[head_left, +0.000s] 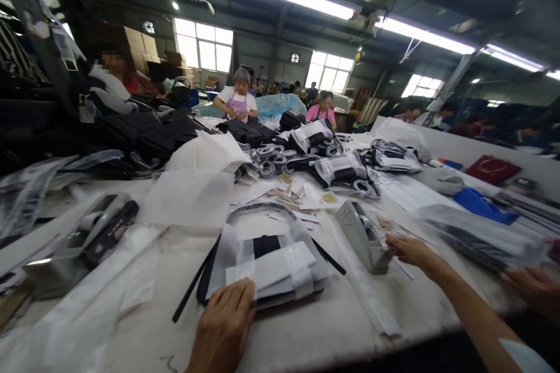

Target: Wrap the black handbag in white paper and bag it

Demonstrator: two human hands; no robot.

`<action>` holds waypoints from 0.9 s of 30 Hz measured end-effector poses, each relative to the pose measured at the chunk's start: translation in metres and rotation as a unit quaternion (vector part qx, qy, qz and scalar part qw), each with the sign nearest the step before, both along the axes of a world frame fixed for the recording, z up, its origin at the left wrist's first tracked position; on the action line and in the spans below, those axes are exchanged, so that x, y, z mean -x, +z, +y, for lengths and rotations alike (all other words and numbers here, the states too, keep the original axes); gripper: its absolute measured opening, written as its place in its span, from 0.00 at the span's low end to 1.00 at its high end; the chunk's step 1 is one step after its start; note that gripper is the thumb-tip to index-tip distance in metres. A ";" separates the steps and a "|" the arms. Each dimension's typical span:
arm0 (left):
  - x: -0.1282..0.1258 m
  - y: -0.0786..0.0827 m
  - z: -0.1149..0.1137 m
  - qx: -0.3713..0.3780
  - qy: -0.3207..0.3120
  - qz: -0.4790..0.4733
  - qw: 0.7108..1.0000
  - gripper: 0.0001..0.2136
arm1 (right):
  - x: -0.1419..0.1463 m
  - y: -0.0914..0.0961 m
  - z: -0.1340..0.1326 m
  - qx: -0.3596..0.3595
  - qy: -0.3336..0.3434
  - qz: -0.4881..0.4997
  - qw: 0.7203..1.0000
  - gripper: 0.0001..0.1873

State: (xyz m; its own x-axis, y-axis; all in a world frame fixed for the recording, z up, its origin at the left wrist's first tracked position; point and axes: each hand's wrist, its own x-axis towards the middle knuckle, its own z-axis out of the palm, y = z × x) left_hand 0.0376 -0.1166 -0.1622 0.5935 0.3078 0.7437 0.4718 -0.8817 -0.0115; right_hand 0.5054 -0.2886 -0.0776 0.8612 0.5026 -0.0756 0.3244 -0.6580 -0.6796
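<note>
A dark handbag (205, 274) lies flat in front of me, wrapped in pale foam sheet, with its handle arching away and black straps at both sides. White paper (271, 268) and clear tape cover its front. My left hand (225, 320) holds the bag's near left edge, fingers close together on top and thumb hidden. To the right, my right hand (409, 250) is closed in a pinch at the cutting end of a grey tape dispenser (365, 239). The tape at its fingertips is too fine to make out clearly.
Another tape dispenser (83, 250) stands on the left. Wrapped bags (341, 168) and coiled handles pile up behind. White sheets (188, 198) lie at left. A co-worker's hand (531, 285) rests near a wrapped item at right. Several people work across the table.
</note>
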 end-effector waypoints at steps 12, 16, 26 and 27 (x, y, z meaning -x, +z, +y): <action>-0.002 0.000 0.000 -0.018 0.003 -0.018 1.000 0.14 | 0.008 -0.003 0.014 -0.158 -0.024 0.113 0.981 0.17; -0.001 0.004 0.000 -0.018 0.000 -0.020 1.000 0.13 | 0.024 0.001 -0.018 -0.209 -0.032 0.085 0.974 0.17; -0.001 -0.001 -0.006 0.074 -0.014 -0.020 0.997 0.13 | 0.002 -0.055 -0.051 -0.008 -0.002 0.029 1.000 0.14; -0.002 -0.001 -0.006 0.084 -0.016 -0.024 0.996 0.13 | -0.008 -0.056 -0.051 0.022 0.008 0.000 1.000 0.13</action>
